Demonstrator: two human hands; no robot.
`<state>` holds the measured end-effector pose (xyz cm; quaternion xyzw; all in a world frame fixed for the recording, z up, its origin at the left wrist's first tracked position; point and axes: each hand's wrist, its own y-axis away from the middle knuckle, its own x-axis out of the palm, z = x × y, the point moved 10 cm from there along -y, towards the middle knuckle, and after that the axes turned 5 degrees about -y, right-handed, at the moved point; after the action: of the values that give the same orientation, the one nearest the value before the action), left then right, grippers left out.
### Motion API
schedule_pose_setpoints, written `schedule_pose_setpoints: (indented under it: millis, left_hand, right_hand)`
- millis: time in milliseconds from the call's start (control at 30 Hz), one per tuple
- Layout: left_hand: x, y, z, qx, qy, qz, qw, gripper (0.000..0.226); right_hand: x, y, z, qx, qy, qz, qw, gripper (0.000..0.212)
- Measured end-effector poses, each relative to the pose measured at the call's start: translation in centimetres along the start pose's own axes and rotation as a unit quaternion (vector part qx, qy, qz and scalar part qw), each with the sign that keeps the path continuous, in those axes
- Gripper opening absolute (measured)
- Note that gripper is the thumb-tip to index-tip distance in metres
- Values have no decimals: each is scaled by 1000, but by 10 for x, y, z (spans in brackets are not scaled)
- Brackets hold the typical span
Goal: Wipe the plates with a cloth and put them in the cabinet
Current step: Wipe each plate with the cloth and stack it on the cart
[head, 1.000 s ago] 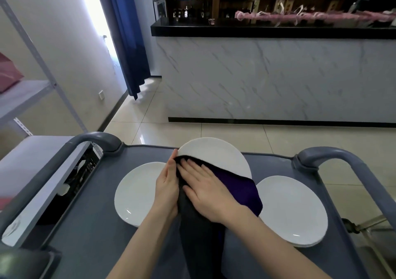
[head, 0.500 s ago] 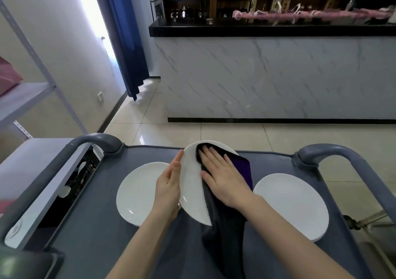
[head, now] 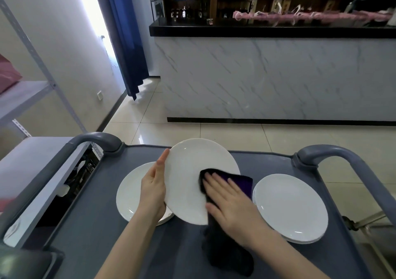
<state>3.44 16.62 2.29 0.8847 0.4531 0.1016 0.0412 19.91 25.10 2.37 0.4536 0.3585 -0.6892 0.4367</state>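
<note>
Holding tilted plate, right hand pressing cloth

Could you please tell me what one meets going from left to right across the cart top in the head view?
Left cart handle, left plate, left hand, raised plate, right hand, right plate, right cart handle.

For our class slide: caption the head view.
Left hand holds a white plate tilted; right hand presses a dark cloth on it, above a cart.
</note>
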Motion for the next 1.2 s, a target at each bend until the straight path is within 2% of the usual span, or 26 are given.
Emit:
schedule_pose_setpoints:
  millis: [100, 167, 333, 433, 567, 633, 767, 867, 967, 1100, 1200]
  left_hand:
    - [-3, -1, 1, -3, -22, -3, 1000, 36]
    - [2, 1, -1, 7, -32, 11, 999, 41]
    - [14, 9, -2, 1, -15, 42, 999, 39]
    - [5, 5, -3, -1, -18, 14, 1000, 27]
    - [-19, -4, 4, -8, -11, -34, 999, 27]
    - [-26, -5, 5, -6, -11, -44, 999, 27]
    - [-32, -6, 0, 1, -11, -46, 999, 24]
    - [-23, -4, -1, 4, -26, -16, 1000, 25]
    - [-6, 1, 5, -3, -25, 17, 1000, 24]
    - [1, 3, 16, -24, -8, 23, 999, 25]
    - [-8, 0, 21, -33, 7, -2, 999, 23]
  right_hand:
    - [-13, -21, -35, 71, 28, -6, 997, 58]
    - [-22, -42, -38, 76, 19, -8, 997, 58]
    - [-3, -61, 19, -23, -2, 43, 999, 58]
    - [21, -36, 58, -91, -9, 74, 993, 58]
    - [31, 10, 72, -135, -24, 79, 987, 54]
    - [25, 19, 60, -121, -24, 71, 990, 52]
    - [6, 10, 15, -33, -7, 46, 998, 53]
    - [-8, -12, -23, 49, 24, 40, 998, 54]
    - [-17, -37, -30, 78, 1, 34, 996, 54]
    - [6, -34, 2, 11, -16, 86, 996, 53]
    - [24, -5, 27, -51, -87, 112, 989, 50]
